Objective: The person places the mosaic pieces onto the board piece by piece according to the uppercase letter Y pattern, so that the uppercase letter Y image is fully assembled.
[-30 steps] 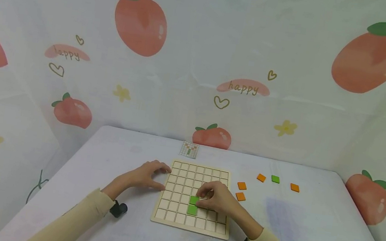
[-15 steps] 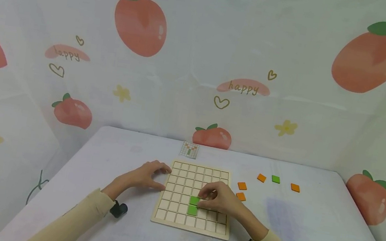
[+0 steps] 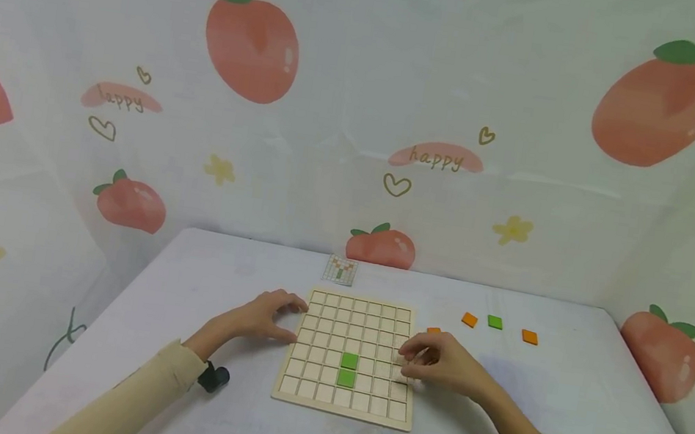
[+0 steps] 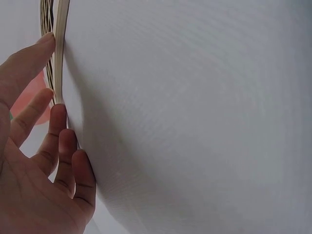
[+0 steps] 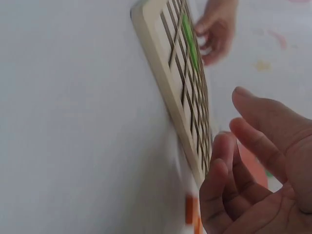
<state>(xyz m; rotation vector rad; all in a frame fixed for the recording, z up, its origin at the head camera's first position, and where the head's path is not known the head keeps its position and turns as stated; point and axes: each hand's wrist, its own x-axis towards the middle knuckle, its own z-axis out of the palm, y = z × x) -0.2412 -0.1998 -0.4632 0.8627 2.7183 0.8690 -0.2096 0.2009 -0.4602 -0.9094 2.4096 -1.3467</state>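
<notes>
A wooden grid board (image 3: 328, 333) lies flat on the table. Two green tiles (image 3: 348, 370) sit in neighbouring cells of one column, low in its middle. At the board's left edge, my left hand (image 3: 260, 314) rests with thumb and fingertips spread against the rim. The left wrist view has the thumb and index finger touching that edge (image 4: 59, 53). Over the board's right edge hovers my right hand (image 3: 443, 362), its fingers loosely bent and nothing between them. An orange tile (image 3: 434, 330) beyond that hand is partly hidden by it.
Two more orange tiles (image 3: 469, 320) and a loose green tile (image 3: 495, 322) lie at the back right. A small printed pattern card (image 3: 341, 270) stays behind the board. A fruit-print cloth (image 3: 301, 166) hangs behind the table.
My right hand has moved right, away from the green tiles to the board's right edge, and now covers part of the orange tiles there. The left hand has stayed in place.
</notes>
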